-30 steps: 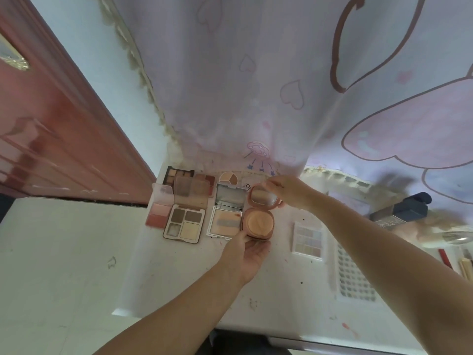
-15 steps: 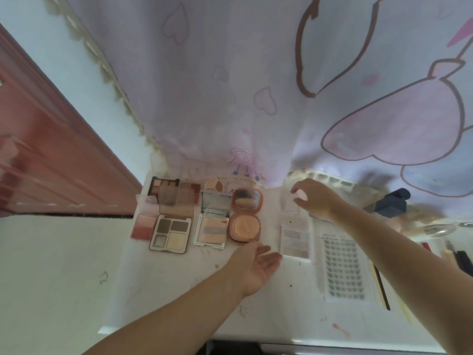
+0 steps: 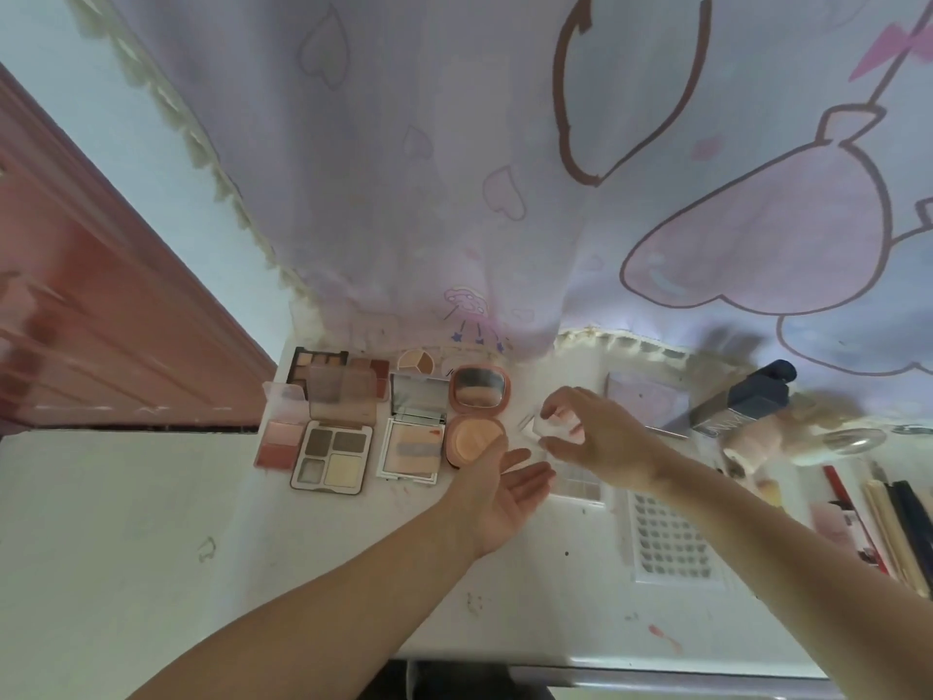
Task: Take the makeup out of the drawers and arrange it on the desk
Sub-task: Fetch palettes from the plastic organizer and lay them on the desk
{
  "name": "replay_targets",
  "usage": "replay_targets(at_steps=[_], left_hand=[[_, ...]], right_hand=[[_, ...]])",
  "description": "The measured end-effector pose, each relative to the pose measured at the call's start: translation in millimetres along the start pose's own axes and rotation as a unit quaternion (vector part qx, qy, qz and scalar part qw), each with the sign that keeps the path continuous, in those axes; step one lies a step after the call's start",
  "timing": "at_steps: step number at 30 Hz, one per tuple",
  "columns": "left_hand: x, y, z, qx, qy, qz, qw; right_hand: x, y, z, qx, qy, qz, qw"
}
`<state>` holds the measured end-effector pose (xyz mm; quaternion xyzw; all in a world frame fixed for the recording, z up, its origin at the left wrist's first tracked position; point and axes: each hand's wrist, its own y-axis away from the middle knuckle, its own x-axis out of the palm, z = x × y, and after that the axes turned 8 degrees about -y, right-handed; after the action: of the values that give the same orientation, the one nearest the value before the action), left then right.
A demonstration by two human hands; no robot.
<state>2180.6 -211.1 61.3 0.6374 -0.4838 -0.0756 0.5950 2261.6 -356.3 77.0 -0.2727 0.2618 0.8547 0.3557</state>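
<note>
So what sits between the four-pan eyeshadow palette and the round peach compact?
In the head view, a square white compact lies open between the eyeshadow palette and the round compact.

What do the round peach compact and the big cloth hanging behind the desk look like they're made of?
Compact: probably smooth plastic, peach shell with a slight sheen; its raised lid holds a mirror that reflects light. Cloth: thin woven fabric, matte, printed with hearts and cartoon outlines; it hangs in soft folds, lets light through, and has a fringed edge.

Bare desk (image 3: 303,573) front-left; palettes (image 3: 333,447) crowd the back
</note>
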Motion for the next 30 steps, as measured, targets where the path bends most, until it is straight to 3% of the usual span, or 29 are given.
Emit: replay_targets(at_steps=[7,14,24,30], left_hand=[[-38.2,30.2,4.4,0.002,0.006,0.034,0.999],[-123.2,72.1,16.7,0.027,0.044,-0.032,0.998],[-227.9,129.3,9.6,0.062,0.17,-0.135,0.974],[-245.7,132.1,-4.6,0.059,0.211,-0.12,0.968]], right_hand=[[9.7,19.9,45.7,0.11,-0.223,0.067,0.966],[70.1,-17.0,89.1,0.106,-0.235,0.15,0.954],[195.9,-88.1,167.1,0.019,-0.085,0.22,0.972],[223.8,-113.6,185.8,-0.018,0.037,0.21,0.977]])
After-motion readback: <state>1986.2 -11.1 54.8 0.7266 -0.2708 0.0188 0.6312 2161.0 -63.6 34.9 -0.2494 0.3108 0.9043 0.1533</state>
